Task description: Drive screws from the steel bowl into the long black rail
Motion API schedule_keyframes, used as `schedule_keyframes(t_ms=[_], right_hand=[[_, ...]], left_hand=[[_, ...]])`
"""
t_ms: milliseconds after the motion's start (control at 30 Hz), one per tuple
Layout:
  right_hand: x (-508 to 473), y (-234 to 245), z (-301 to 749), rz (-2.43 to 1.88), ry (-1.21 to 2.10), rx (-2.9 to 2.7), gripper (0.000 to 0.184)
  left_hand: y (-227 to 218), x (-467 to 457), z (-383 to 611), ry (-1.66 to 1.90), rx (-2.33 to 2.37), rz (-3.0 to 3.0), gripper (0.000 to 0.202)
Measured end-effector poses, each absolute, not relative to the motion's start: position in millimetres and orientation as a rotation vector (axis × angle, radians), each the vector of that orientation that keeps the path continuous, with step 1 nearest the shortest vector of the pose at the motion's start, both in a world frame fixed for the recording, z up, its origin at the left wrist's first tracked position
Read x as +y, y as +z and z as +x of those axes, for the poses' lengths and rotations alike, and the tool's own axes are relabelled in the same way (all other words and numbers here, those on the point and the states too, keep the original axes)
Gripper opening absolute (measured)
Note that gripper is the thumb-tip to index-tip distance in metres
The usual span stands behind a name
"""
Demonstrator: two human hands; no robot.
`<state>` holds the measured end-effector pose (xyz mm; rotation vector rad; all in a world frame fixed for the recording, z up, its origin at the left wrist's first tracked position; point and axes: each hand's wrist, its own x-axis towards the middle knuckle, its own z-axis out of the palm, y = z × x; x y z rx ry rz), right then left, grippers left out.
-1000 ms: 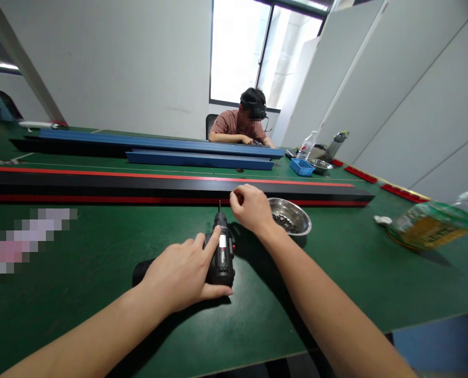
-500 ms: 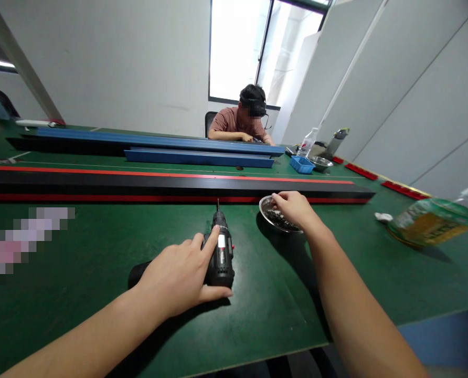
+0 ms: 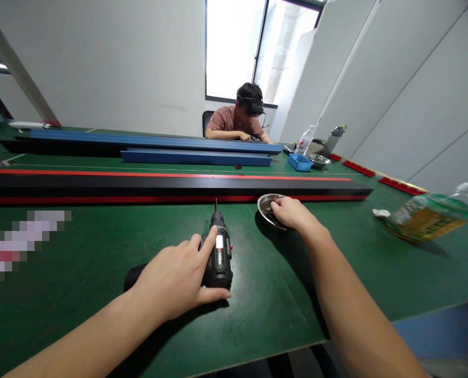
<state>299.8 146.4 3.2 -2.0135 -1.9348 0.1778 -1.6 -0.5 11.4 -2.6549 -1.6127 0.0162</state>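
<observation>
- The black power drill [image 3: 220, 265] lies at two o'clock from the middle of the left hand [image 3: 174, 278], its bit [image 3: 216, 203] pointing to twelve o'clock.
- The left fingers are closed around the drill: the index runs along its side towards the chuck, and the thumb stretches out to three o'clock behind the motor end; the grip underneath is hidden.
- The metal bowl [image 3: 261, 210] sits on the green bench [image 3: 257, 320] at one o'clock from the drill, with small dark pieces [image 3: 269, 213] in it.
- The right hand [image 3: 295, 212] reaches over the bowl's three o'clock side, its fingers bent, drawn close together and dipped inside; whether they pinch a piece cannot be told.
- At twelve o'clock from the bit lies a long black bar [image 3: 159, 184] with red edges; whether the two touch is unclear.
</observation>
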Motion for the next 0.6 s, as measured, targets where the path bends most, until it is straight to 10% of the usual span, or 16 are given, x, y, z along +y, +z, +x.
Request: schedule_keyframes(t_ms=[600], right_hand=[[144, 13, 291, -2.045, 0.621, -1.953, 0.042]], left_hand=[[7, 1, -2, 0.02, -1.619, -2.632, 0.109]])
